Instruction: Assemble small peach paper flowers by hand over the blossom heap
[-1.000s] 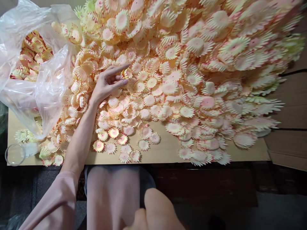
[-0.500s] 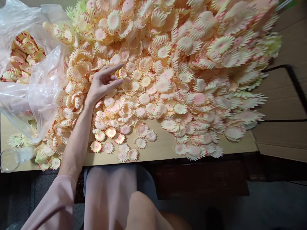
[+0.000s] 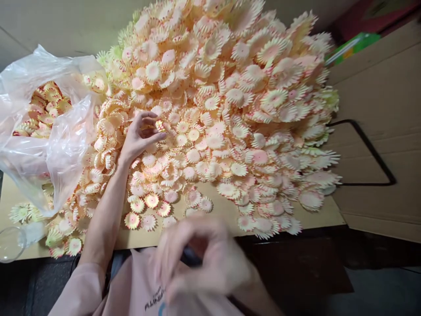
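My left hand [image 3: 140,135] reaches over the pile of flower-shaped petal pieces [image 3: 213,140], cream and pink with fringed, red-tipped edges. Its fingers are curled and the thumb stretches forward, with a small yellow, red-marked petal piece [image 3: 160,126] between fingertips and thumb. Low in front of my body is my right hand [image 3: 200,259], badly smeared by motion. Its thumb and fingers form a ring, but whether they hold anything cannot be made out. Loose petal pieces [image 3: 151,200] lie flat on the board between the hands.
A clear plastic bag [image 3: 69,153] of yellow and red petal pieces stands at the left. Below it lies a transparent round cup [image 3: 12,244]. A cardboard sheet [image 3: 368,153] with a black metal frame [image 3: 371,147] borders the right. The wooden tabletop [image 3: 315,219] ends just before my lap.
The view has tilted up, showing more of the wall behind. My right hand has come into view at the bottom. My left hand stays over the same spot, its fingers more curled.
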The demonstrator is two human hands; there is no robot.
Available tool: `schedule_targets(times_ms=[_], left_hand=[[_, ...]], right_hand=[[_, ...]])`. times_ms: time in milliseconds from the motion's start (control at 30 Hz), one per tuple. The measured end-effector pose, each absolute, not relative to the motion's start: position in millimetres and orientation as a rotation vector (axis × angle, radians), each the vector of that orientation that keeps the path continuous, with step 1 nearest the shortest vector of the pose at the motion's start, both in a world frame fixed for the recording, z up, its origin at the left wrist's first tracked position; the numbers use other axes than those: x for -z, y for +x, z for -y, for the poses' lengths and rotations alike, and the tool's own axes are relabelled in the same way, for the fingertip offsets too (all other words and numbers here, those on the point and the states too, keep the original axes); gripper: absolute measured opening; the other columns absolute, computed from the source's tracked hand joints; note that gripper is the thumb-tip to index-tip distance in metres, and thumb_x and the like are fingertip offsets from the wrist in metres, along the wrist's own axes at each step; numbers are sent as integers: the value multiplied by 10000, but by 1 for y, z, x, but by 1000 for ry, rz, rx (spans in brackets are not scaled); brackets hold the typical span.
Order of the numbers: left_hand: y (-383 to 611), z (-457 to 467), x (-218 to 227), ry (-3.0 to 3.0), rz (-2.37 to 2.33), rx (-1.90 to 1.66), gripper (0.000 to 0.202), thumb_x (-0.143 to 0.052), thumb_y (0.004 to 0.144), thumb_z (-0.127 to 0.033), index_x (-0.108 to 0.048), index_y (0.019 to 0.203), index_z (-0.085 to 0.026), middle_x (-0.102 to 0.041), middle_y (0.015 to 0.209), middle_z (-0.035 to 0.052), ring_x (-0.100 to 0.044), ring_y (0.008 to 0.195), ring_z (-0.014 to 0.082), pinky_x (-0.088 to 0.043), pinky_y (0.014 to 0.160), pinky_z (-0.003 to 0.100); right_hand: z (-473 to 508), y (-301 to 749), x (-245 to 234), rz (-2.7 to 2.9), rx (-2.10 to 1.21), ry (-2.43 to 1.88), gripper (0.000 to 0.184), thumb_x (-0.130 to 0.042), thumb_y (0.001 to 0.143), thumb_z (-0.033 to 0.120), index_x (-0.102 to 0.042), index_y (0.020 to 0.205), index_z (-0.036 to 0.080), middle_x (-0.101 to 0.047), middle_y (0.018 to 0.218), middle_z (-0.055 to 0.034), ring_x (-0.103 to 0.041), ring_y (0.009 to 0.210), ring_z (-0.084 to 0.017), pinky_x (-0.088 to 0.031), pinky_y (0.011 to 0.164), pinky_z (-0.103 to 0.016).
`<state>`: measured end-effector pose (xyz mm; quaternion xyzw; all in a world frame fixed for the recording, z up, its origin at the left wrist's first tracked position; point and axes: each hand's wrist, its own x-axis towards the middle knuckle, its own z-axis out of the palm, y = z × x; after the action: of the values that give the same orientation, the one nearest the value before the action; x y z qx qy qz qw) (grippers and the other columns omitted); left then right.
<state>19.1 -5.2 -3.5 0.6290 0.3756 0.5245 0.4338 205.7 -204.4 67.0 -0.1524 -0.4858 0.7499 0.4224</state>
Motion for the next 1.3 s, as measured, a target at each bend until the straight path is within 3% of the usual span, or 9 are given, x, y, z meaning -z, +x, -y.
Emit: schedule_targets(times_ms=[67,167,233,467,767,967,1033,1167,1300], left_hand=[[20,6,3,1517,-913,-1294,490,-872,664,-334,-672,1088,-194,-654,1054,60,-654,839,117,-560,848,273],[22,7,1,1457,-897,-1297,449,-886,639,-301,-697,1027,-177,-679,1044,51,-677,869,132,-563,855,271],[22,8,0,1427,-914,-1302,451,-896,618,-307,-717,1007,-168,-705,1012,55,-697,868,156,-575,844,287],[21,10,-1,1375,-976,-1233,508,-908,591,-350,-762,1034,-149,-760,964,95,-736,898,243,-604,830,340],[24,13,-6,1316,-1029,-1357,370,-866,675,-357,-785,993,-186,-767,902,67,-741,810,200,-617,807,313],[16,10,-3,1213,-940,-1462,333,-845,690,-445,-784,926,-218,-745,766,32,-708,646,165,-632,690,316],[14,9,-3,1191,-921,-1532,323,-849,688,-434,-781,928,-229,-731,739,12,-687,613,134,-629,676,294],[18,9,-5,1264,-957,-1475,403,-897,627,-290,-778,1007,-224,-748,883,24,-706,745,116,-609,758,232],[22,11,-6,1353,-940,-1364,509,-926,554,-230,-769,1038,-211,-736,964,47,-704,853,142,-600,808,245]], right_hand=[[155,215,-72,1302,-1657,-550,180,-841,721,201,-687,813,187,-699,701,-28,-691,664,-165,-583,652,-296],[81,221,-65,1290,-1233,-790,231,-850,718,308,-662,794,197,-674,732,-14,-635,644,-109,-555,632,-237],[41,215,-49,1297,-1133,-832,325,-855,688,424,-653,802,196,-661,760,-14,-616,677,-103,-551,661,-229],[-9,190,9,1207,-1337,-783,435,-898,582,444,-660,832,181,-678,826,-14,-639,757,-106,-556,736,-228],[-13,194,13,919,-1482,-748,487,-907,558,392,-546,823,200,-628,790,15,-572,660,-79,-501,583,-191],[-23,200,15,839,-1464,-697,558,-902,556,428,-428,748,206,-540,767,26,-453,594,-63,-436,522,-199],[-23,205,14,841,-1397,-665,513,-895,593,429,-461,753,207,-485,705,35,-434,583,-64,-418,520,-197],[-16,202,11,1069,-1361,-693,410,-794,744,520,-620,944,208,-608,837,-17,-553,698,-99,-470,598,-230],[-8,191,6,1360,-1284,-733,479,-792,700,599,-608,730,158,-540,665,-2,-466,586,-82,-361,517,-225]])
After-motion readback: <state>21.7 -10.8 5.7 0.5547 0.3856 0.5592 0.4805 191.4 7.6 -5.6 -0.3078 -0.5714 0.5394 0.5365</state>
